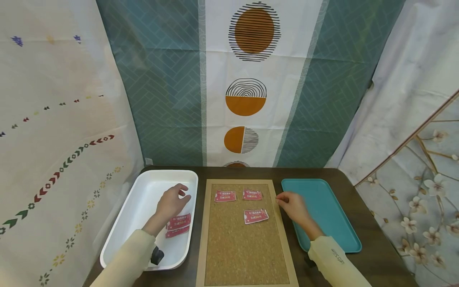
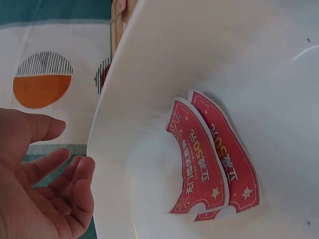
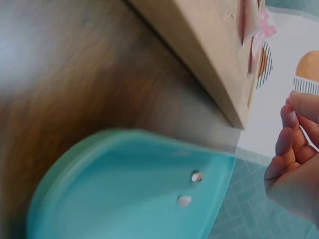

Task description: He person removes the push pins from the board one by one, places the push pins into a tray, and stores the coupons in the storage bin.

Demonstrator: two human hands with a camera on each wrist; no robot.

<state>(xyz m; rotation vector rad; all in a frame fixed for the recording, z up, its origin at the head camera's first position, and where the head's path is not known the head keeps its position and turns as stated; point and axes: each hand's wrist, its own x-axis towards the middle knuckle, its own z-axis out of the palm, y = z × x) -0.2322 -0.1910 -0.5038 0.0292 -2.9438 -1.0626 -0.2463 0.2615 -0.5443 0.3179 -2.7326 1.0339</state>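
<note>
My left hand (image 1: 170, 205) hovers over the white tray (image 1: 123, 223), thumb and fingers loosely bent with a gap between them and nothing in it. Below it, two red paper coupons (image 2: 204, 159) with white edges overlap on the tray bottom. Three similar coupons lie on the cork board (image 1: 244, 251): an upper-left coupon (image 1: 225, 196), an upper-right coupon (image 1: 252, 194) and a lower, slightly tilted coupon (image 1: 256, 216). At the board's right edge, my right hand (image 1: 294, 206) has its thumb and index fingertips together; I cannot tell whether something tiny is between them.
A teal tray (image 1: 337, 219) stands right of the board, under my right forearm. Two small shiny silver discs (image 3: 197, 176) lie in it. All stand on a dark wooden table (image 1: 380, 255). A patterned curtain (image 1: 168, 99) hangs behind, with white cloths at both sides.
</note>
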